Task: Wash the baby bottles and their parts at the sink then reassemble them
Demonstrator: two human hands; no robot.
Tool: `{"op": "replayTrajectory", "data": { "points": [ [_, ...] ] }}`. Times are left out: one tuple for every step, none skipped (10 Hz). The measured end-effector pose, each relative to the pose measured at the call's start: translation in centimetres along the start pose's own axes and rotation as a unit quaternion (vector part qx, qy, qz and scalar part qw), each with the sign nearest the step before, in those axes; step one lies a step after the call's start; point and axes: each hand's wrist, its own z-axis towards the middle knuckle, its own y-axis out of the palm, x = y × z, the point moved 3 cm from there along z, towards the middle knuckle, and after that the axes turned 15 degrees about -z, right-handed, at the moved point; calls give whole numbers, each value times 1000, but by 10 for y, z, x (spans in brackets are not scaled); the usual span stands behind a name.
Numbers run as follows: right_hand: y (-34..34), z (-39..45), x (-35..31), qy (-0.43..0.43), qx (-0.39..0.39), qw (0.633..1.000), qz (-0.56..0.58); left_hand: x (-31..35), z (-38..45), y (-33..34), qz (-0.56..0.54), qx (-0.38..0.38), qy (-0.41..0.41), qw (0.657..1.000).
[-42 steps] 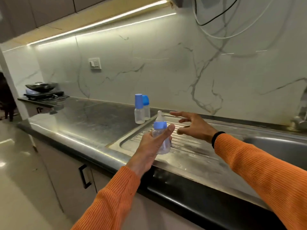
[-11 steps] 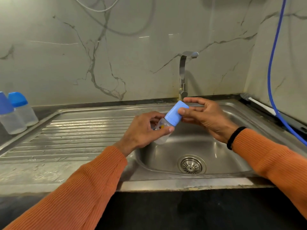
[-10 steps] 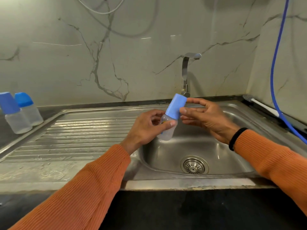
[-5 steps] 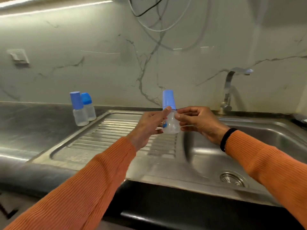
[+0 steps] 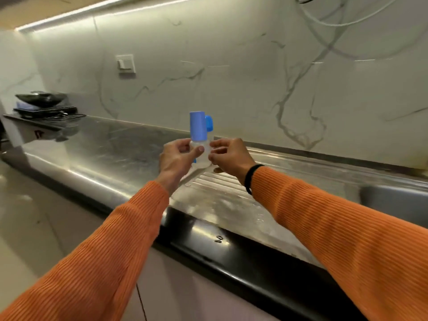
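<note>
I hold a clear baby bottle with a tall blue cap upright over the left end of the steel drainboard. My left hand grips its body from the left, thumb across the front. From the right, my right hand pinches the bottle with curled fingers. Right behind it a second bottle's rounded blue cap peeks out. Whether the held bottle touches the steel is hidden by my hands.
The sink basin lies to the right. A steel worktop runs left to a cooktop with a dark pan. A wall switch sits on the marble backsplash. Cables hang at the upper right.
I have carried the capped bottle from over the basin leftward to the drainboard's far end, next to the standing bottles. My view swung left, and the tap has left the frame.
</note>
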Motion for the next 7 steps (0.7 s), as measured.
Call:
{"op": "replayTrajectory", "data": {
  "points": [
    [29,14,-8,11,-31,999,-32,-9,22,-10,38,32,11,999],
    [44,23,-6,23,-37,998,-54,-16,37,-11,79,50,18,995],
    [48,30,-1,27,-31,996,-77,-29,44,-12,74,68,-14,995],
    [50,33,-1,30,-40,995,-91,-34,45,-13,73,82,-25,994],
    [54,38,0,32,-58,993,-101,-38,51,-13,80,87,-23,993],
    [58,39,0,38,-79,990,-112,-30,46,-11,108,84,-22,990],
    [59,38,0,41,-78,990,-113,-22,35,-5,133,100,-15,986]
  ]
}}
